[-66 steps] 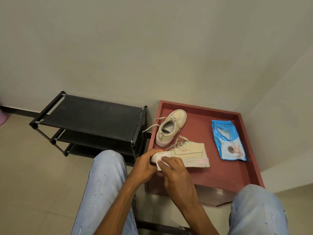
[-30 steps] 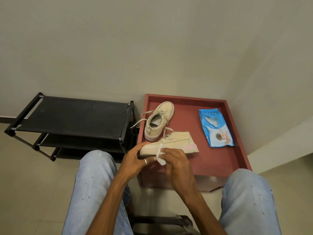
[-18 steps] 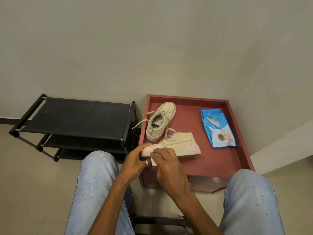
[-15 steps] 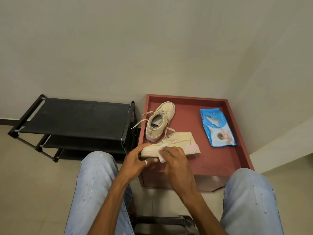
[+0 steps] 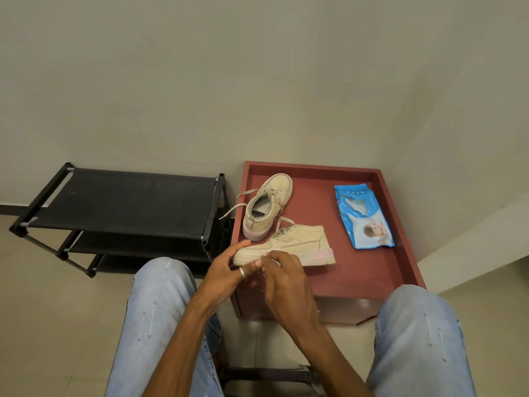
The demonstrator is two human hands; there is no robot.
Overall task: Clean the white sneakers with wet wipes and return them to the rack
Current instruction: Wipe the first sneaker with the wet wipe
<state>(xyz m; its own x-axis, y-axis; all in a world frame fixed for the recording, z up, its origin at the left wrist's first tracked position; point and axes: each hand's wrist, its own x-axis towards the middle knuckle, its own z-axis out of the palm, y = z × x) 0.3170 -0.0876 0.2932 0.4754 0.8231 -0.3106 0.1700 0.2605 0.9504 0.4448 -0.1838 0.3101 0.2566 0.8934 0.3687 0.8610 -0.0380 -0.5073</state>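
Where pale walls meet in corner: red rimmed bench (image 5: 406,265), black rack (image 5: 126,204) just left. Left hand (image 5: 229,267) cups near sneaker (image 5: 297,245) toe; right hand (image 5: 282,277) pinches wipe (image 5: 272,257) against sole. Second sneaker (image 5: 269,204) behind. Wipes pack (image 5: 363,216) right, bare surface around it.

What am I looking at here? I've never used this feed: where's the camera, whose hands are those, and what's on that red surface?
There is no machine. One camera on a person's head looks down past their jeans-clad knees. The left hand steadies the toe of a sneaker lying on its side. The right hand presses a white wipe, mostly hidden, against its sole edge. On the red tray table also sit a second sneaker and a blue wipes pack. The black shoe rack stands to its left.
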